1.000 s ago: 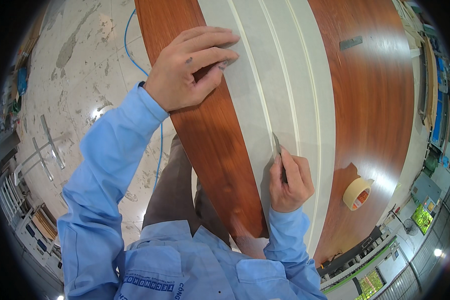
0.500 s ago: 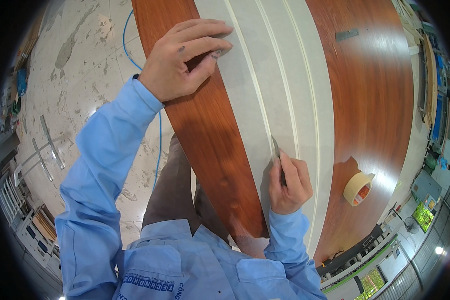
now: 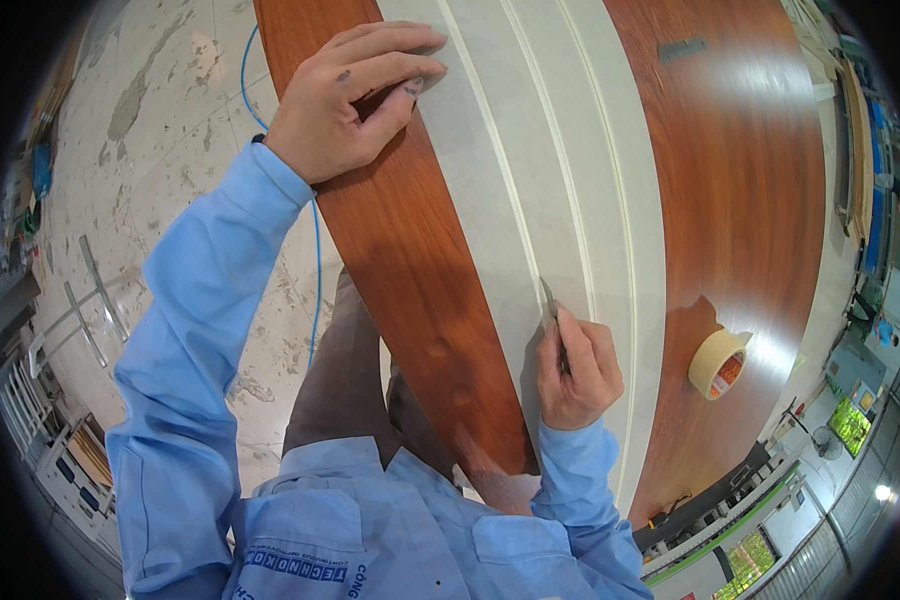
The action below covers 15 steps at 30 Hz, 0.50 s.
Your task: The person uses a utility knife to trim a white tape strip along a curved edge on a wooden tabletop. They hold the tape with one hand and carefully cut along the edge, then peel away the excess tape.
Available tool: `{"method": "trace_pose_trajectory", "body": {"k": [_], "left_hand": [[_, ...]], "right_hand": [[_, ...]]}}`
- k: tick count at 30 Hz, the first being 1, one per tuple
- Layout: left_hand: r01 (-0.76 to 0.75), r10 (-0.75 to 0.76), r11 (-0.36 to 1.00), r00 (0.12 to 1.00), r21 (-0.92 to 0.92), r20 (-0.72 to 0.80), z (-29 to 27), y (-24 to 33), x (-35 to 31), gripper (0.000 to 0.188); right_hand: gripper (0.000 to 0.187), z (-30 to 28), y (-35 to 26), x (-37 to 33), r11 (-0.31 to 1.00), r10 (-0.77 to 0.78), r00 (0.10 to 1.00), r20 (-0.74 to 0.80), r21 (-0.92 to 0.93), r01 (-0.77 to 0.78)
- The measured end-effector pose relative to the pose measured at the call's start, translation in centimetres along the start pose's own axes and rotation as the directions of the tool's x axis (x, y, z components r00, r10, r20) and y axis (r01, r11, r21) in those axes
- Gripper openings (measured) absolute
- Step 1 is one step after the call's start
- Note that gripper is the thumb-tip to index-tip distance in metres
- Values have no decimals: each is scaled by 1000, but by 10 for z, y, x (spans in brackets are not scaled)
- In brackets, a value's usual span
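Note:
A long panel with a grey-white face (image 3: 480,190) lies before me, several narrow pale strips running along its length. Its left border is reddish-brown wood grain (image 3: 410,260). My left hand (image 3: 355,95) rests on that border, fingers stretched over onto the pale face and thumb apart from them. Lower down, my right hand (image 3: 579,372) is closed around a slim grey knife (image 3: 551,300). Its pointed tip meets the leftmost pale strip (image 3: 505,180); most of its handle is hidden in my fingers.
On the wood-grain surface at the right stand a roll of cream tape (image 3: 717,365) and, farther off, a small flat metal piece (image 3: 682,49). A blue hose (image 3: 317,290) trails over the stained floor. Metal frames (image 3: 90,300) lie at the left.
The whole view has shifted slightly. My left hand sits a little farther up and left in the picture. The knife tip stays on the same strip, and my right hand has hardly moved.

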<state>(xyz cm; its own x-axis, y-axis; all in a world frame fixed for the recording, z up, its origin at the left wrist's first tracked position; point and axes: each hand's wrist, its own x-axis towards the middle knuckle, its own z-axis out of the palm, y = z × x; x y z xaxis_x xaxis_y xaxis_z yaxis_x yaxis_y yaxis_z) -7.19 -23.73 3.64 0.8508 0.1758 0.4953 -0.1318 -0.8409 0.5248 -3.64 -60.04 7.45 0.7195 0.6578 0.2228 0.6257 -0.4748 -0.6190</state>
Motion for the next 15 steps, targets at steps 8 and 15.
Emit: {"method": "trace_pose_trajectory", "body": {"k": [8, 15], "left_hand": [[-30, 26, 999, 996, 45, 86, -5, 0, 0, 30], [-38, 34, 998, 995, 51, 91, -5, 0, 1, 29]], "right_hand": [[37, -8, 1, -13, 1000, 23, 1000, 20, -8, -23], [35, -15, 2, -26, 999, 41, 999, 17, -28, -40]]}}
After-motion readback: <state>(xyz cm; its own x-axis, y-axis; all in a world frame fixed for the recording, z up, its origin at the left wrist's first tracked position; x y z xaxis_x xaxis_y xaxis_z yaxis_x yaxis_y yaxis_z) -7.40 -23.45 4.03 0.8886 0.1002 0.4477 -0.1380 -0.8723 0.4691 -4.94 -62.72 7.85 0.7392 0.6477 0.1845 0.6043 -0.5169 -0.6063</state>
